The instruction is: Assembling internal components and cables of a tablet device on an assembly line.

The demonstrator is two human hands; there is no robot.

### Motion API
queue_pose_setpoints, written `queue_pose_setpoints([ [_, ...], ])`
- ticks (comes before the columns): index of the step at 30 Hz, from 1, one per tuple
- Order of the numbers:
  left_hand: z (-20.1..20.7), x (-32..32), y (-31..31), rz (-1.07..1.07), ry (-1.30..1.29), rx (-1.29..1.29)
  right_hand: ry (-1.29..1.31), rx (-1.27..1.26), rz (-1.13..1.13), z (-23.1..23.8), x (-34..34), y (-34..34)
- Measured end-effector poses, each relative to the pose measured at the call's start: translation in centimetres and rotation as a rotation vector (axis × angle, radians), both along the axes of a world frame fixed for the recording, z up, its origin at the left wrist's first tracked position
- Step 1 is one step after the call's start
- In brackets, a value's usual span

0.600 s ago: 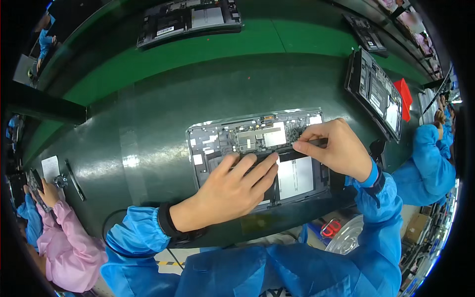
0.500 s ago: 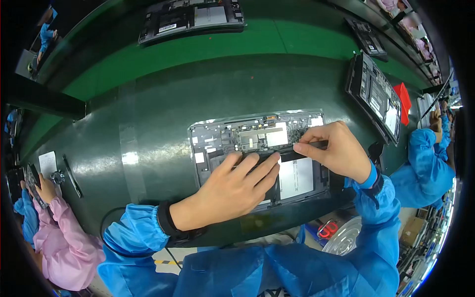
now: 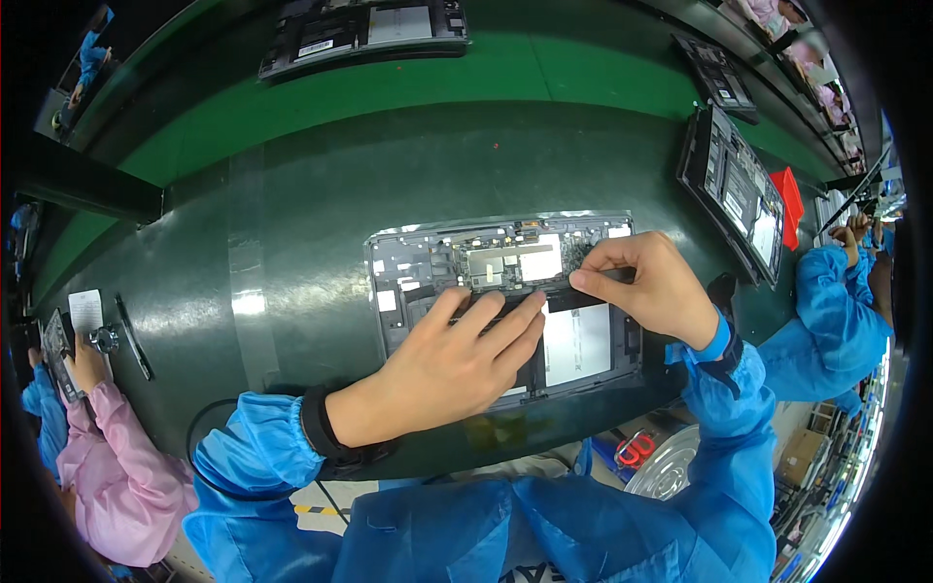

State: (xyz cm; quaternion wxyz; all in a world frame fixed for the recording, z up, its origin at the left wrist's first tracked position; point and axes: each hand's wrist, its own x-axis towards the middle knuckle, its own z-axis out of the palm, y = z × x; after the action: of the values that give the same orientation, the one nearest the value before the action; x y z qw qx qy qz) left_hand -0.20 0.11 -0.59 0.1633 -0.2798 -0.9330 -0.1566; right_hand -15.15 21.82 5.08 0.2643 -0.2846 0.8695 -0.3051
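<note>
Opened device (image 3: 403, 255): in the head view, it is lying on the green table (image 3: 330, 194) beneath both our hands.
Left hand (image 3: 457, 355): we are resting its loose, spread fingers across the opened device's middle.
Right hand (image 3: 634, 282): we are pinching a black strip (image 3: 580, 298) between thumb and forefinger, over the opened device's right half.
Second device (image 3: 736, 194): it is sitting beyond the opened device, to its right.

Opened dark device (image 3: 505, 255) flat on bench (image 3: 369, 175), circuitry (image 3: 494, 274) exposed; black strip (image 3: 566, 298) across middle.
</note>
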Motion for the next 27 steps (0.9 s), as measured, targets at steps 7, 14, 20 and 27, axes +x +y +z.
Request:
queue_pose_setpoints([
  [7, 0.23, -0.11, -0.26, -0.028, 0.022, -0.006, 0.007, -0.002, 0.031, -0.04, -0.02, 0.15],
  [14, 0.05, 0.06, -0.09, -0.016, -0.033, 0.022, 0.063, 0.031, 0.041, 0.59, 0.2, -0.16],
  [20, 0.29, 0.03, -0.17, -0.01, 0.009, -0.017, 0.084, 0.006, 0.032, 0.47, 0.43, -0.19],
  [27, 0.46, 0.04, -0.08, -0.009, -0.029, 0.007, 0.063, 0.009, -0.003, 0.24, 0.56, 0.04],
])
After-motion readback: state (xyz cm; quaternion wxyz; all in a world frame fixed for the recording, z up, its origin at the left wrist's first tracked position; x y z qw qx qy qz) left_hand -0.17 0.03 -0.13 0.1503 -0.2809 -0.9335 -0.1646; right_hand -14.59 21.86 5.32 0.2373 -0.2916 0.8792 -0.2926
